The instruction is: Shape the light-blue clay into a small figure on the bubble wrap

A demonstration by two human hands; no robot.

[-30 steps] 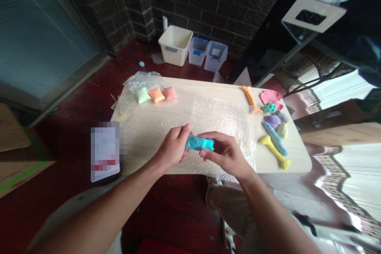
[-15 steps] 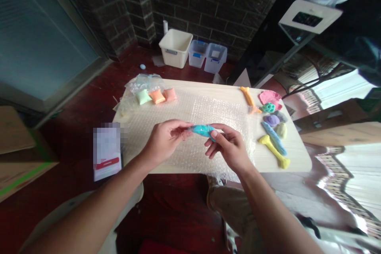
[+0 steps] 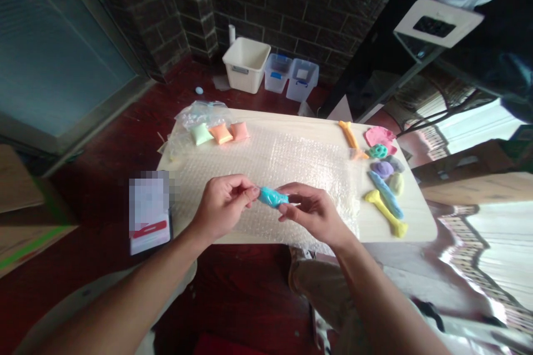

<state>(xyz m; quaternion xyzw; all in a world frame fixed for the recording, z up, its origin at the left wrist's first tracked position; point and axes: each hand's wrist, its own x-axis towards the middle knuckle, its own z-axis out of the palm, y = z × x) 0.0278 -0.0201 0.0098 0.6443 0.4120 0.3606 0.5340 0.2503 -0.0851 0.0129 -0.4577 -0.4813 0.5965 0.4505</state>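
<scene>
A packet of turquoise modelling clay [image 3: 272, 197] in clear plastic film is held over the table between both hands. My left hand [image 3: 225, 203] pinches the left end of its wrapper between thumb and fingers. At the other end, my right hand [image 3: 310, 209] grips the packet with its thumb below and fingers above. Beneath them lies a sheet of bubble wrap [image 3: 308, 161]. Pale green [image 3: 201, 133], orange [image 3: 221, 133] and salmon [image 3: 240, 131] clay packets sit in a row at the back left, beside crumpled clear plastic [image 3: 204, 113].
On the table's right lie a yellow bone-shaped clay piece [image 3: 386, 213], a blue clay roll [image 3: 386, 194], an orange piece [image 3: 348, 134], a pink piece [image 3: 380, 136] and several lumps. A cream basket [image 3: 246, 79] and two clear bins stand behind the table [image 3: 416, 216]. A tablet-like device [image 3: 150, 216] is at the left.
The turquoise packet rose and tilted, then came lower again. My left hand shifted from gripping its body to pinching the wrapper's end; my right hand stayed at the right end.
</scene>
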